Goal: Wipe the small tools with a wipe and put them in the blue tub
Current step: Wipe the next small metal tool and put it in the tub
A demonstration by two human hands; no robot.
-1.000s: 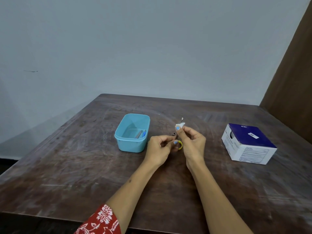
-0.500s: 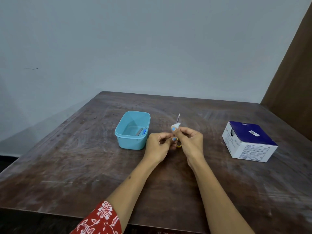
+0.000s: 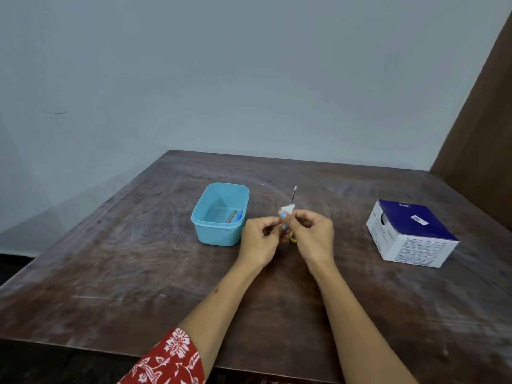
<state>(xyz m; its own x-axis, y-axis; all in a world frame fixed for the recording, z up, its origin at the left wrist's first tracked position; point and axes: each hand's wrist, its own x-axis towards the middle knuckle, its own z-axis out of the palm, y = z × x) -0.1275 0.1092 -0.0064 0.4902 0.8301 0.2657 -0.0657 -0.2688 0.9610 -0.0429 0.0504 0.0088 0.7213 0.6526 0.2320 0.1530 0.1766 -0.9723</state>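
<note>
No text can be read with certainty. The navy-and-white cardboard box (image 3: pixel 410 231), well to the right of the right hand's fingers (image 3: pixel 302 217), carries a small white sticker and lines of fine print, all too blurred to read.

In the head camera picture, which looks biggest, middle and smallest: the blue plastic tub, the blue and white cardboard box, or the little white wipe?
Largest to smallest as they appear:
1. Blue and white cardboard box
2. Light blue plastic tub, somewhat smaller; both sit at a similar distance, so this ranking seems fair.
3. Small white wipe, pinched by the right hand, clearly the smallest.
</note>
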